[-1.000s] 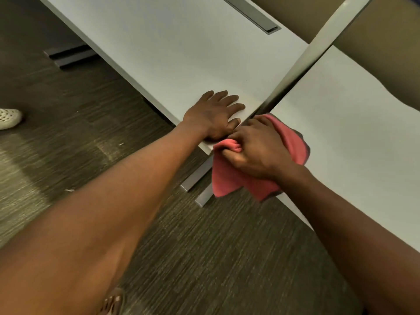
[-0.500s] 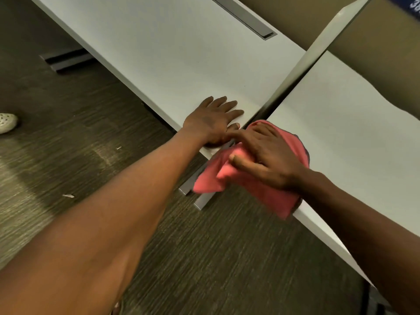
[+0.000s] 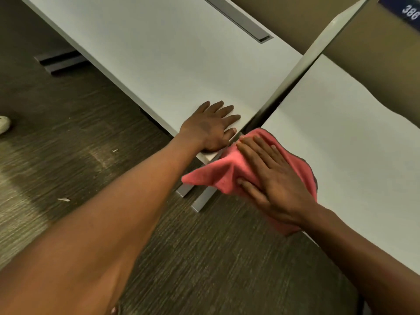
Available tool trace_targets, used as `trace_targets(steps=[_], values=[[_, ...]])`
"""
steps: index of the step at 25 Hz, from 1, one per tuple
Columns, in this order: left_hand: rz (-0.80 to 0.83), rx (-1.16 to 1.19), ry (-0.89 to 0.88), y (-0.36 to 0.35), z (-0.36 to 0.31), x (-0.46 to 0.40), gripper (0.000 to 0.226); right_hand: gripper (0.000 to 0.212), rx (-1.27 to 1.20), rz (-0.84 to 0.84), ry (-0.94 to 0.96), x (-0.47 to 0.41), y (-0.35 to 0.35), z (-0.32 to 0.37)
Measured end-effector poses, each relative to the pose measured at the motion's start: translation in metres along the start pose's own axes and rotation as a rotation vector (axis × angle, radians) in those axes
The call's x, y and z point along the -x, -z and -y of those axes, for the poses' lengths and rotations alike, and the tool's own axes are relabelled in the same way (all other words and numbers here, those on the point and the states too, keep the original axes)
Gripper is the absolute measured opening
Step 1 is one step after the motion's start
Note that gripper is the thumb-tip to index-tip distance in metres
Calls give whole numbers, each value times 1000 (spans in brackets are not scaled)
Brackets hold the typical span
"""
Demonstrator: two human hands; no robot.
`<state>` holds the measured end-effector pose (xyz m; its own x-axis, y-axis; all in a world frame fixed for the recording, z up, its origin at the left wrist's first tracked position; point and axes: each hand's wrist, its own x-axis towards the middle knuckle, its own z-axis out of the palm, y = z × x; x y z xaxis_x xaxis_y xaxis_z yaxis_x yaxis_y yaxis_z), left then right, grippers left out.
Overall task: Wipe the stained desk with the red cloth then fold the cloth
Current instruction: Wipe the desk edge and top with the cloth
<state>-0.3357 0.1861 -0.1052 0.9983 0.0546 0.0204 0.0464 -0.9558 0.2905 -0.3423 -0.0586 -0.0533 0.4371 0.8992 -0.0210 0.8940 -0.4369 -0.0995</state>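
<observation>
From the head view, the right hand [image 3: 275, 176] lies flat, fingers spread, pressing the red cloth [image 3: 229, 171] onto the worktop [image 3: 341, 137] corner; the left hand [image 3: 211, 127] rests open alongside. Wiping seems underway; no stain shows, and folding remains.

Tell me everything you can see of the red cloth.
The red cloth is a soft, fuzzy-looking rag, more salmon pink than deep red, rumpled rather than folded. It lies at the near corner of the right-hand desk, pinned under the flat right hand. One pointed corner droops off the desk edge over the floor, and another part hangs over the edge near the wrist. The left hand rests on the neighbouring desk, not clearly touching it.
</observation>
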Motion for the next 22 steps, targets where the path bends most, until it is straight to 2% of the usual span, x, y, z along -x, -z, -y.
trace_targets(steps=[2, 5, 7, 9, 12, 15, 17, 19, 22], values=[[-6, -10, -1, 0, 1, -1, 58, 67, 29, -51, -87, -10, 4, 7], [-5, 2, -8, 0, 1, -2, 57, 42, 142, -130, -177, -42, -1, 28], [10, -10, -9, 3, 1, -2, 57, 35, 134, -125, -217, -61, -4, 42], [11, -15, -16, 3, 2, -1, 57, 38, 105, -109, -185, -60, -5, 49], [3, -12, -26, 0, 3, 0, 58, 29, 163, -90, 34, -30, -9, 38], [-4, -3, -27, -3, 6, -3, 59, 54, 89, 27, 138, -13, 0, 12], [-11, 11, -28, -5, 5, -4, 59, 64, 5, 33, 36, -19, 12, -5], [-29, -3, -16, -6, 4, -5, 58, 64, 3, 20, -76, -31, 19, -8], [-40, -8, -18, -5, 3, -6, 57, 47, 35, -15, -140, -50, 13, 12]])
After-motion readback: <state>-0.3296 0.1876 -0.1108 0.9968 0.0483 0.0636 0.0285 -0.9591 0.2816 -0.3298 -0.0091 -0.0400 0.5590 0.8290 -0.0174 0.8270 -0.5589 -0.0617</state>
